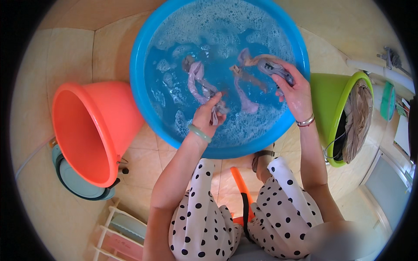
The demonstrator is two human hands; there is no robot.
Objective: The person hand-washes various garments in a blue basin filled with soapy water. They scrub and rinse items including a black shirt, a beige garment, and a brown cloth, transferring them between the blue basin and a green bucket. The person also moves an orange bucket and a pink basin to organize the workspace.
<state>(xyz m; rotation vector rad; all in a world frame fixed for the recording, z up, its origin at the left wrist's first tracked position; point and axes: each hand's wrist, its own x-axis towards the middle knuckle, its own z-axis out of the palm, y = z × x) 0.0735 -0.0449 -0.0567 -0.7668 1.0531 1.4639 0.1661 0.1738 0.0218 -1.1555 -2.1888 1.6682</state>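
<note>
A large blue basin holds water with white foam on it. At its near side my left hand is closed round a wet, narrow lilac cloth, whose twisted length trails away into the water. Raised over the basin's right side, my right hand grips a bunched grey sock-like cloth with dark marks. Thin brownish and lilac lengths hang or float left of that hand; whether they join the grey piece I cannot tell.
Left of the basin, an orange-pink bucket lies tilted beside a grey-green basin. A green bucket with brown cloth inside stands at the right. At lower left is a white rack. A pipe runs along the right wall.
</note>
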